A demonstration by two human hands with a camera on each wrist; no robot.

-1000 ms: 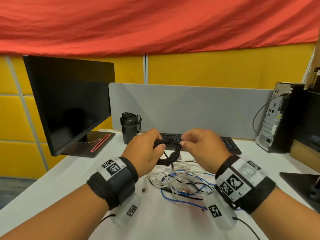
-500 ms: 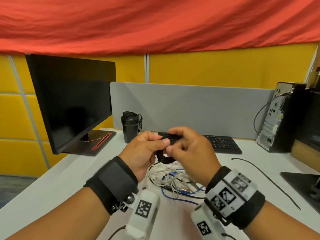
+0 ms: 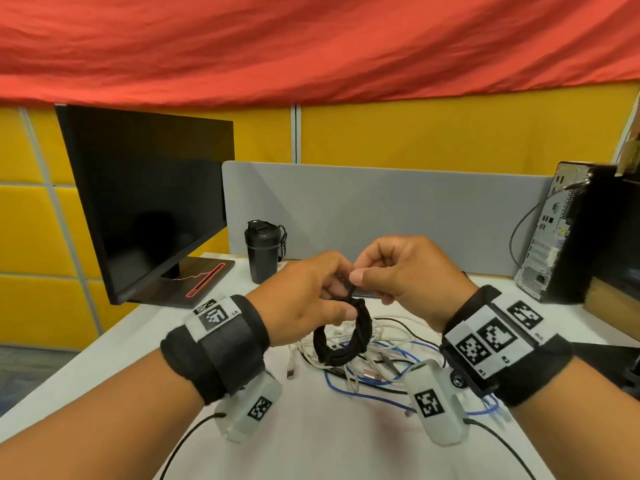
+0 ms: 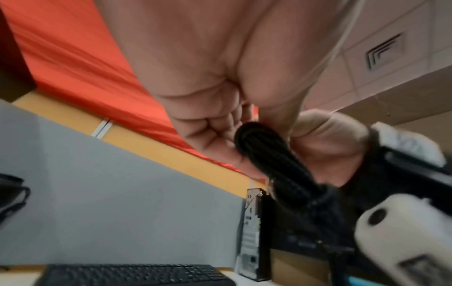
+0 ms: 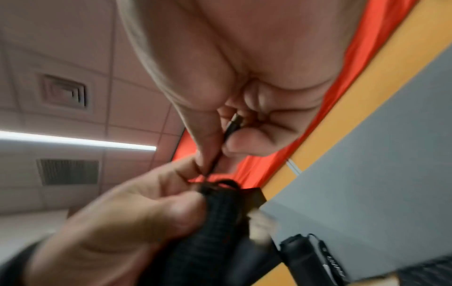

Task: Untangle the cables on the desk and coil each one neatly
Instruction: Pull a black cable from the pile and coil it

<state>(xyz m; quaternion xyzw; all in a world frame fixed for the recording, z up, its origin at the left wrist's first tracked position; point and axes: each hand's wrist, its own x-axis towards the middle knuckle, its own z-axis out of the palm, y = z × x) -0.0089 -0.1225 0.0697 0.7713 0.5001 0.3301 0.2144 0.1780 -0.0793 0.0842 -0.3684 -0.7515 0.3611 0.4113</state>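
Holding item one, a black braided cable coil (image 3: 346, 336), the left hand (image 3: 304, 299) has thumb and curled fingers closed round the upper part of the bundle, which hangs as a ring above the desk (image 3: 311, 427), near the centre. Right hand (image 3: 408, 271): thumb and forefinger pinched tight on the cable's free tail, the small metal plug end (image 5: 235, 122) lying against the curled fingers in the right wrist view. Step in hand, by judgement: securing the last tail round or through the wound turns so the coil keeps its shape. Method advised: keep the left grip firm on all strands so no turn slips loose; draw the tail snug but not hard, since braided cable kinks at the plug neck; lead the plug through the ring rather than forcing it between turns; set the finished coil down apart from the rest. Item two, remaining tangle (image 3: 374, 362): white, blue and thin black cables interlaced on the desk directly below and just near of the hands, still unsorted, with at least one loose USB-type plug (image 3: 292, 370) lying at its left edge. Progress, by judgement: one cable nearly done, several yet to separate. Other fixtures: dark monitor (image 3: 149, 202) far left; black lidded bottle (image 3: 263, 251) beyond the hands; black keyboard (image 4: 137, 274) against the grey divider panel (image 3: 381, 209); desktop tower (image 3: 554, 233) far right. Risk noted: the hanging coil may snag the pile beneath if lowered.
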